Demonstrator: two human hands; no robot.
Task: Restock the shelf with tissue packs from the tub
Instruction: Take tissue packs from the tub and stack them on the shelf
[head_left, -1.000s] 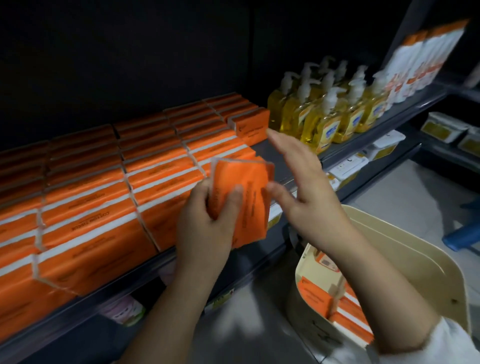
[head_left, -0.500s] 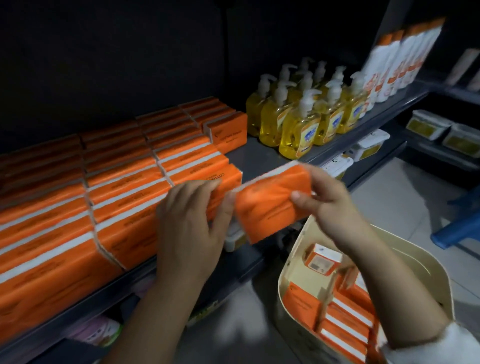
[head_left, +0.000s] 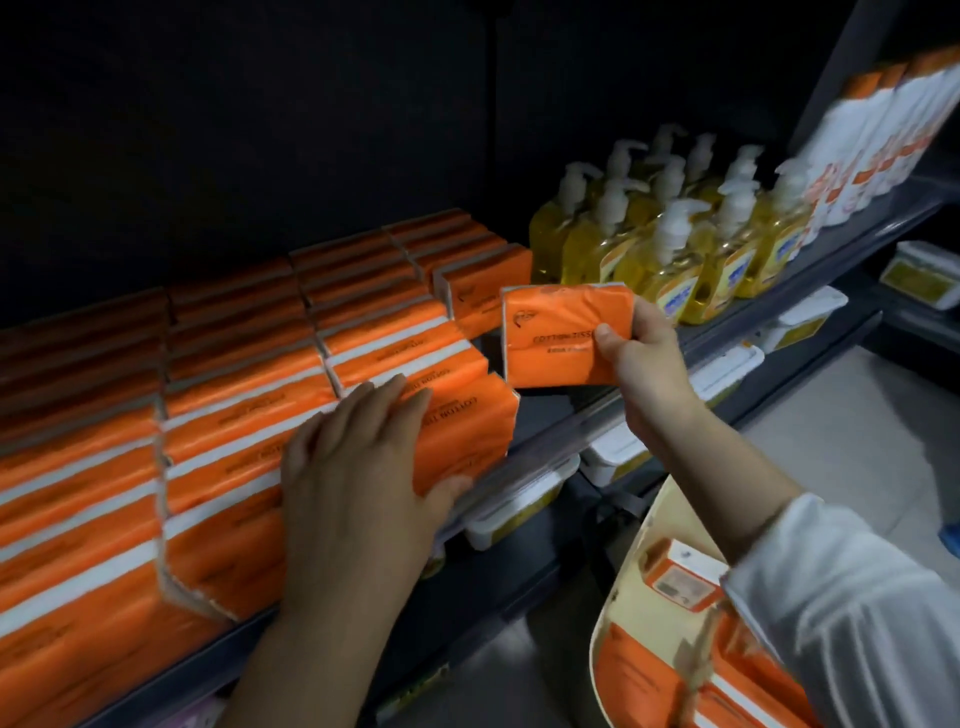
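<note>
My right hand grips an orange tissue pack by its right end and holds it upright over a bare gap of the shelf. Rows of orange tissue packs with white stripes fill the shelf to the left. My left hand lies flat on the front right packs, fingers straight on top and thumb against the front face. The cream tub stands at the lower right with several orange packs inside; my right sleeve hides part of it.
Yellow pump soap bottles stand on the same shelf right of the gap, with white and orange bottles beyond. White lidded boxes sit on the lower shelf. Light floor lies to the right.
My right hand has carried the pack up and back over the shelf gap and turned it upright. My left hand has shifted onto the front packs and lies flat there.
</note>
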